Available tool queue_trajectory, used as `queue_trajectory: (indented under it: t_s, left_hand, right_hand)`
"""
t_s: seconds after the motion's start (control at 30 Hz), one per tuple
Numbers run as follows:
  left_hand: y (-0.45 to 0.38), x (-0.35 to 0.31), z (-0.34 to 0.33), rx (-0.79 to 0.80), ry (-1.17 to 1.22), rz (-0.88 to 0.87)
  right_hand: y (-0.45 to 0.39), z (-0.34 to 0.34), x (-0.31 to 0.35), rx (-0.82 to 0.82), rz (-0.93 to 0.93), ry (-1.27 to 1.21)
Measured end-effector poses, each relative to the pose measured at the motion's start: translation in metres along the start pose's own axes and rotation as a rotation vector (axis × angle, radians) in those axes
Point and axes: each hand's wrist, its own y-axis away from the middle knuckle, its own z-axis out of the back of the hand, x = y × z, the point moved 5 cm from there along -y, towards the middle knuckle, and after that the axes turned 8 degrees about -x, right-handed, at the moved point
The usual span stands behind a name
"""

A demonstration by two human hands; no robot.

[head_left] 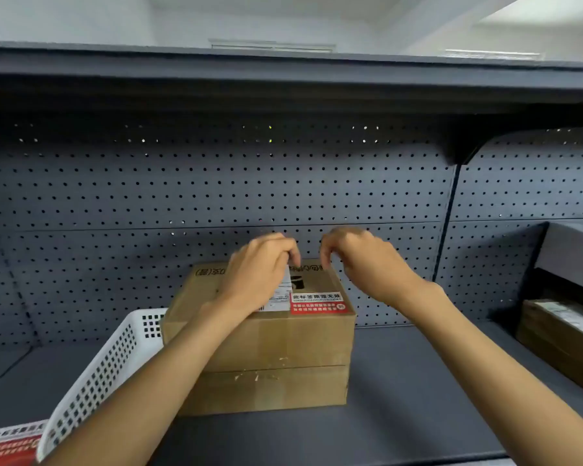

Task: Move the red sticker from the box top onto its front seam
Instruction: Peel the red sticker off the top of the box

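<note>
A brown cardboard box stands on the grey shelf in the head view. A red and white sticker lies flat on the box top near its front right corner, beside a white shipping label. The front face has a horizontal seam across its lower half. My left hand hovers over the box top with fingers curled down toward the far edge. My right hand is raised above the far right edge, fingers bent; neither hand visibly holds anything.
A white perforated basket stands against the box's left side. Red sticker sheets lie at the bottom left. Another cardboard box sits on the right. A grey pegboard backs the shelf, with an upper shelf overhead.
</note>
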Motion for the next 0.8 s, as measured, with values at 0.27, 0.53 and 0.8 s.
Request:
queue_trajectory:
  t_s: [0.27,0.53,0.8]
  left_hand:
    - [0.002,0.040,-0.055,0.307,0.183,0.204]
    - [0.005,0.054,-0.067,0.380,0.351,0.286]
    - [0.006,0.055,-0.070,0.385,0.342,0.291]
  right_hand:
    - [-0.004,-0.055,-0.026,0.379,0.005,-0.208]
    - [-0.014,-0.061,-0.028,0.484,-0.002,-0.280]
    - [-0.018,-0.062,-0.023,0.597,-0.002,-0.261]
